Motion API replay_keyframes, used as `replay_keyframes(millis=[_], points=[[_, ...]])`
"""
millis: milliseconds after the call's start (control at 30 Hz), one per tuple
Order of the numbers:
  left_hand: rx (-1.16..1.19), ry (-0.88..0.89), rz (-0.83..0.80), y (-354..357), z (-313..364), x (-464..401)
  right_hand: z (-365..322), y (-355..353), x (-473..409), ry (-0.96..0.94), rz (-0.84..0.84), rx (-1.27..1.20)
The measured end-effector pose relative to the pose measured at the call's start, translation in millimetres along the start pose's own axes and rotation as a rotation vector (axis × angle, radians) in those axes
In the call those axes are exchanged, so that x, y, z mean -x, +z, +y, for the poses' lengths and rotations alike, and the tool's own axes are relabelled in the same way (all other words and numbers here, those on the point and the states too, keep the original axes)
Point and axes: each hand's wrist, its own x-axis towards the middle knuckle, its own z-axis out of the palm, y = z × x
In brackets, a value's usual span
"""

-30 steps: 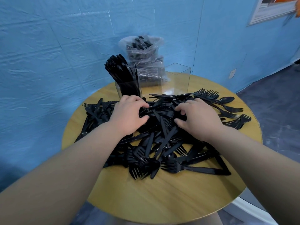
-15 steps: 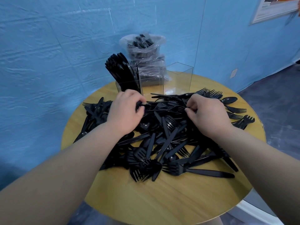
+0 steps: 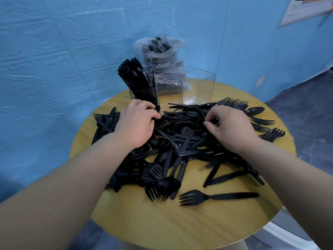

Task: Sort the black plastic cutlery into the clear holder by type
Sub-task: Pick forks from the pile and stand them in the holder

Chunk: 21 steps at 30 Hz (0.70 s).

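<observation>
- I see the black cutlery pile [image 3: 180, 147], forks, spoons and knives tangled together, spread across the middle of the round wooden table [image 3: 180, 224].
- My left hand [image 3: 137, 123] lies on the pile's far left part, fingers curled down onto a few black pieces near the holder's base; it seems to grip one, thumb against it.
- My right hand [image 3: 230, 127] rests on the far right part, thumb and fingertips pinching a thin black handle.
- The clear holder [image 3: 198, 87] stands at the table's far edge; its left compartment is packed with upright knives [image 3: 135, 76], its right one shows only clear walls.
- A plastic bag of cutlery [image 3: 160, 56] stands behind the holder against the blue wall [image 3: 54, 51].
- One lone fork [image 3: 216, 196] lies nearest me.
</observation>
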Motion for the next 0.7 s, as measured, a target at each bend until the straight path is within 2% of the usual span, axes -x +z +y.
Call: replay_keyframes(millis=[133,267,400,567,700], points=[[0.076,0.035,-0.061,-4,-2,6,-5,0,2,-0.117,-0.051,-0.01],[0.108,0.108,-0.164,-2,2,11,-12,4,-3,-0.184,-0.193,0.104],[0.107,0.093,-0.133,-3,-3,12,-17,6,-8,-0.163,-0.247,0.195],[0.062,0.0,-0.071,-11,-23,15,-23,10,-13,-0.14,-0.243,0.212],[0.115,-0.044,-0.058,-7,-24,17,-26,14,-15,-0.128,-0.237,0.2]])
